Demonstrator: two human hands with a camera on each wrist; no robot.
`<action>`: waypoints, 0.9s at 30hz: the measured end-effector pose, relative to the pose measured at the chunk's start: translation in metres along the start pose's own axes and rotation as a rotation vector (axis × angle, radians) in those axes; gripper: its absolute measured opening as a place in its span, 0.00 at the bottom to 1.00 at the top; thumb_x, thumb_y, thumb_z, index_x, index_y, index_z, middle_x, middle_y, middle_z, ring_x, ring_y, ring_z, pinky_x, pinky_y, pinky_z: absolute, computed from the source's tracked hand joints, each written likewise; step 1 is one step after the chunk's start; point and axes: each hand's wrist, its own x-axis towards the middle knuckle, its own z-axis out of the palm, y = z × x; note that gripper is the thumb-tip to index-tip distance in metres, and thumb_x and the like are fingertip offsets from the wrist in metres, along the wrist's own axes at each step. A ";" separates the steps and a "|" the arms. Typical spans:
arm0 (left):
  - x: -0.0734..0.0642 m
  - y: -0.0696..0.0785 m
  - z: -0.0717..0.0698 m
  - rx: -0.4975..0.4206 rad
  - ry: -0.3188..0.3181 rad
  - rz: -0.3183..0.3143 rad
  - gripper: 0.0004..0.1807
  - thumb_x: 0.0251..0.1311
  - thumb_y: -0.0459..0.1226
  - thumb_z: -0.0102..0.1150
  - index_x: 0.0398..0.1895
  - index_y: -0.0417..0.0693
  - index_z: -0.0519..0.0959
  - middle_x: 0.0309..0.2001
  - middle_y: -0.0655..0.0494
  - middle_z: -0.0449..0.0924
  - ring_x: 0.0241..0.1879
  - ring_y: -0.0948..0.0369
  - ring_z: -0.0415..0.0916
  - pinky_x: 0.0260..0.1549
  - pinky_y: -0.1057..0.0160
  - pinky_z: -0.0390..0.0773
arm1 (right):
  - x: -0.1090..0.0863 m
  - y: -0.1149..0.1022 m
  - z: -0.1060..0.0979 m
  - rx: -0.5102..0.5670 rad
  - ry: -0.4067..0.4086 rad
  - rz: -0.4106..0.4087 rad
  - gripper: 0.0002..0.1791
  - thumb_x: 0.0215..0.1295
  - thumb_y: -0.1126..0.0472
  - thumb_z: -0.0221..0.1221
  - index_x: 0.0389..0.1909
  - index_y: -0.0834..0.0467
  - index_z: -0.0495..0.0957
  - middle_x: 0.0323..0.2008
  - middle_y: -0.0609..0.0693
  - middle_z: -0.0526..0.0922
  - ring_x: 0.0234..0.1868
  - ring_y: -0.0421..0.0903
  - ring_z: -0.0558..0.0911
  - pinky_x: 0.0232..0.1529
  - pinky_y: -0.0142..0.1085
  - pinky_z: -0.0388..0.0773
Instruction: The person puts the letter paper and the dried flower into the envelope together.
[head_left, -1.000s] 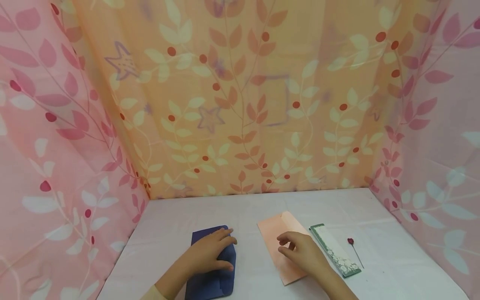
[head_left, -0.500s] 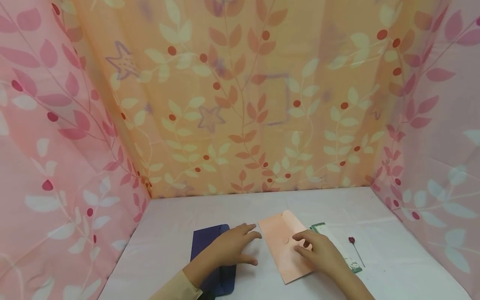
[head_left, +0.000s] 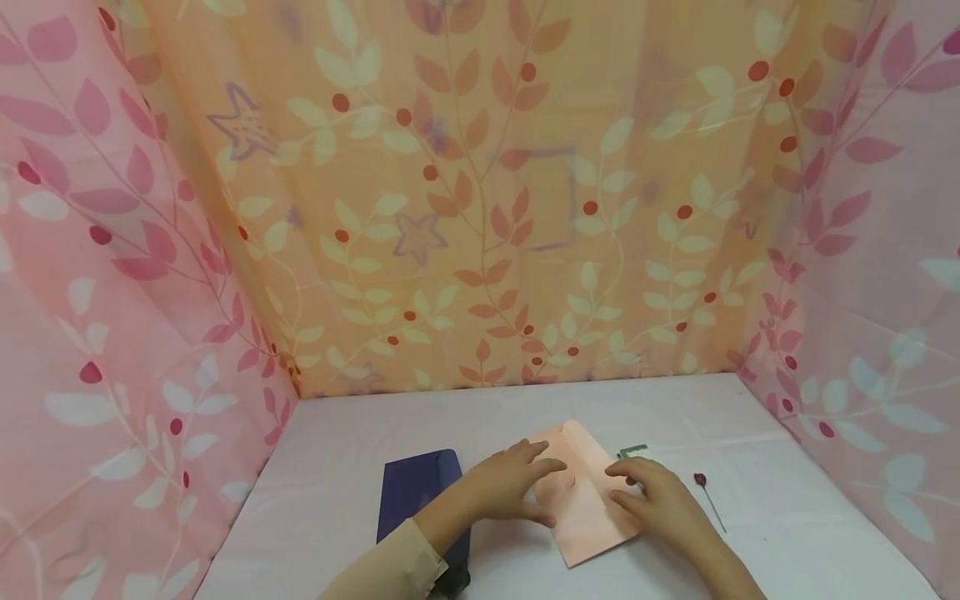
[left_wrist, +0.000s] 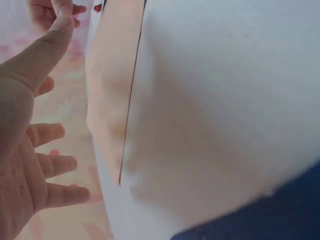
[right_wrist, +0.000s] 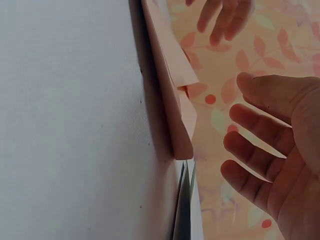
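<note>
A peach envelope point(head_left: 588, 529) lies at a slant on the white table, between and under my two hands. My left hand point(head_left: 510, 485) reaches over its left side with fingers spread and nothing in them. My right hand point(head_left: 663, 504) is over its right edge, fingers loosely bent, thumb apart. In the right wrist view that hand point(right_wrist: 295, 150) stands off the envelope point(right_wrist: 167, 85), whose flap lifts slightly. In the left wrist view the left palm and fingers point(left_wrist: 55, 195) are beside the envelope point(left_wrist: 112, 75), holding nothing.
A navy envelope point(head_left: 412, 492) lies under my left forearm. A green-and-white card point(head_left: 634, 452) is mostly hidden behind my right hand. Right of it lies a small red rose point(head_left: 701, 480) on a thin stem. Floral curtains point(head_left: 480, 275) stand around the table.
My left hand has moved right, from over the navy envelope to the peach one. The right hand has shifted right to the peach envelope's right edge, covering more of the card.
</note>
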 end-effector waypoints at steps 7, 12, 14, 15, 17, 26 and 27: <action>0.019 0.006 0.004 0.026 -0.008 0.002 0.45 0.53 0.73 0.60 0.75 0.78 0.63 0.80 0.57 0.57 0.77 0.44 0.57 0.65 0.40 0.71 | -0.003 0.011 0.001 0.000 0.019 -0.014 0.15 0.58 0.61 0.73 0.47 0.49 0.86 0.50 0.42 0.86 0.46 0.47 0.84 0.48 0.42 0.83; 0.030 0.011 0.007 0.035 -0.037 -0.007 0.47 0.51 0.75 0.59 0.76 0.82 0.59 0.81 0.58 0.53 0.78 0.43 0.54 0.65 0.36 0.69 | -0.005 0.018 0.007 -0.004 0.020 -0.015 0.14 0.61 0.59 0.72 0.48 0.48 0.86 0.52 0.41 0.86 0.54 0.49 0.84 0.55 0.49 0.81; 0.035 0.014 0.009 0.024 -0.058 -0.008 0.49 0.50 0.75 0.59 0.77 0.83 0.57 0.82 0.58 0.51 0.79 0.42 0.52 0.65 0.34 0.68 | -0.007 0.021 0.008 -0.014 0.021 -0.023 0.14 0.60 0.59 0.73 0.48 0.49 0.86 0.53 0.41 0.86 0.55 0.50 0.83 0.57 0.51 0.80; 0.037 0.015 0.010 0.020 -0.069 -0.010 0.50 0.50 0.76 0.59 0.78 0.84 0.55 0.82 0.58 0.50 0.79 0.42 0.51 0.65 0.33 0.68 | -0.008 0.023 0.009 -0.022 0.021 -0.025 0.15 0.60 0.59 0.73 0.48 0.48 0.86 0.53 0.41 0.86 0.56 0.51 0.83 0.57 0.52 0.79; 0.042 0.016 0.012 0.009 -0.087 -0.010 0.51 0.49 0.76 0.59 0.78 0.85 0.53 0.83 0.58 0.47 0.80 0.43 0.50 0.65 0.33 0.67 | -0.010 0.026 0.009 -0.037 0.019 -0.030 0.16 0.58 0.58 0.74 0.49 0.48 0.86 0.55 0.42 0.86 0.57 0.52 0.82 0.59 0.55 0.77; 0.054 0.020 0.018 0.030 -0.138 -0.005 0.55 0.45 0.76 0.62 0.79 0.84 0.52 0.83 0.60 0.46 0.80 0.42 0.49 0.64 0.33 0.69 | -0.015 0.037 0.013 -0.020 -0.001 -0.046 0.20 0.57 0.52 0.75 0.51 0.44 0.86 0.56 0.37 0.84 0.56 0.42 0.80 0.57 0.48 0.78; 0.054 0.020 0.019 0.032 -0.144 -0.008 0.55 0.44 0.76 0.62 0.79 0.84 0.52 0.83 0.60 0.46 0.80 0.42 0.49 0.64 0.33 0.69 | -0.016 0.037 0.013 -0.017 -0.007 -0.047 0.19 0.57 0.52 0.74 0.51 0.44 0.86 0.56 0.37 0.84 0.55 0.42 0.79 0.57 0.47 0.78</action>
